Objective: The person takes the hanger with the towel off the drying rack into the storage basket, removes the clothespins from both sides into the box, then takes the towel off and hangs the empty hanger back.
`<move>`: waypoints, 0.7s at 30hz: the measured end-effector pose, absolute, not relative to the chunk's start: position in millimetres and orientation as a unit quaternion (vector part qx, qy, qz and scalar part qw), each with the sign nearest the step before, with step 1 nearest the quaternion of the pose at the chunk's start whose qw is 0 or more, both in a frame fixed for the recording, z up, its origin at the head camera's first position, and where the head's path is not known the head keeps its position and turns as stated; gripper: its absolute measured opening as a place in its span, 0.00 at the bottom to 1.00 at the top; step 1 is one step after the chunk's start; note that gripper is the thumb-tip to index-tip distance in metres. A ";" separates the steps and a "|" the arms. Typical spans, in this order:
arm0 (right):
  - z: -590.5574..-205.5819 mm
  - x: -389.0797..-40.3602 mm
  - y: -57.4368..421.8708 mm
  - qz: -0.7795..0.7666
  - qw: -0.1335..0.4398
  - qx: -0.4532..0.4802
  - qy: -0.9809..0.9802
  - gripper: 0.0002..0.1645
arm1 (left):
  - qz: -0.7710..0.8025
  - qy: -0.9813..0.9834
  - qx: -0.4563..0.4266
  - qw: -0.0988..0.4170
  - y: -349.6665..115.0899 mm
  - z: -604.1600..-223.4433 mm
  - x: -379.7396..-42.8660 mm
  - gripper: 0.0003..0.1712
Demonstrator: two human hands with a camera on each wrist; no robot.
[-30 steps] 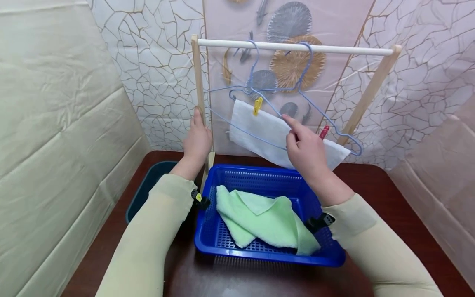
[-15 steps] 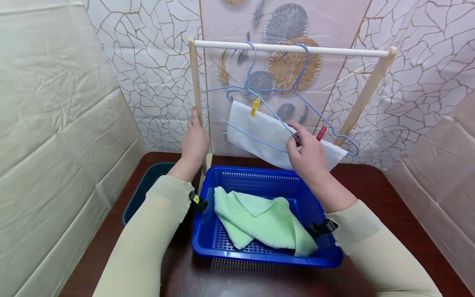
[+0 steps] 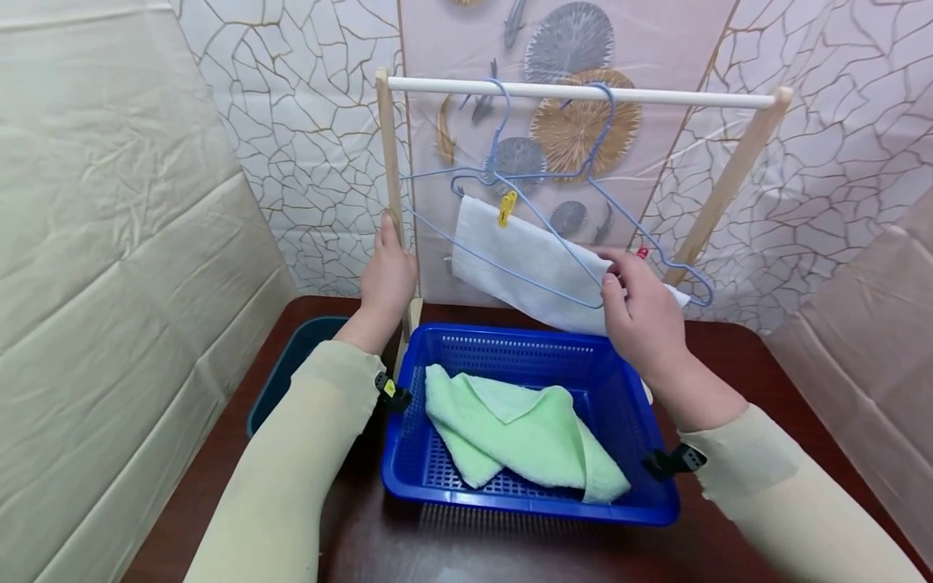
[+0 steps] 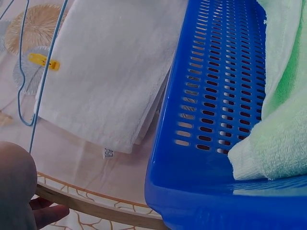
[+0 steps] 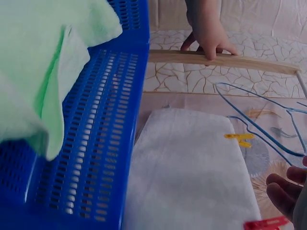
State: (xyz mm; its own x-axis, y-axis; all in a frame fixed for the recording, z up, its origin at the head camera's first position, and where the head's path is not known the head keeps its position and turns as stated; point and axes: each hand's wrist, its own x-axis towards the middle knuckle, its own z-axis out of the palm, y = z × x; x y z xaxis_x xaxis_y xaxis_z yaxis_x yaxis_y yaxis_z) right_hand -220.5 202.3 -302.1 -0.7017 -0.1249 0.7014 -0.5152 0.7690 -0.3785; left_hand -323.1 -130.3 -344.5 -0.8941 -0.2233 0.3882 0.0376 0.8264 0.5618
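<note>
With the blue basket as the clock's centre and twelve at its far side, the left hand sits between ten and eleven o'clock, its fingers and thumb curled round the wooden left post of the rack. The right hand, between one and two o'clock, has its fingers half bent with the thumb near their tips, beside the lower corner of the front hanger; whether it pinches the wire I cannot tell.

The front hanger and the rear hanger, both blue, hook over the white rod at twelve o'clock. The white cloth hangs slanted from the rear hanger, just past twelve, under a yellow clip and a red clip, the latter partly hidden behind the right hand. In the basket lies a rumpled green cloth. A teal tub stands towards nine o'clock on the dark table
</note>
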 end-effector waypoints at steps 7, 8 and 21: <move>-287.0 -211.2 222.0 0.272 0.381 0.181 -0.865 0.20 | -0.285 -0.930 0.042 0.226 -132.4 -343.7 -321.0 0.38; -284.5 -210.2 224.9 0.271 0.384 0.177 -0.865 0.20 | -0.286 -0.930 0.042 0.227 -132.4 -343.5 -320.9 0.38; -268.2 -224.7 264.7 0.284 0.396 0.110 -0.866 0.23 | -0.286 -0.930 0.044 0.225 -131.7 -342.8 -319.9 0.38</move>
State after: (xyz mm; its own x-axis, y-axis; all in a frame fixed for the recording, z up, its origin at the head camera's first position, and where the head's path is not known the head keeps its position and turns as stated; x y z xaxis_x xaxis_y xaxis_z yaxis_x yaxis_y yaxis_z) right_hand -224.7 264.7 -268.2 -0.6619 0.0346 0.7488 -0.4157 0.8143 -0.4051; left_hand -319.9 -131.7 -342.8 -0.8951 -0.2100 0.3933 0.0474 0.8323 0.5523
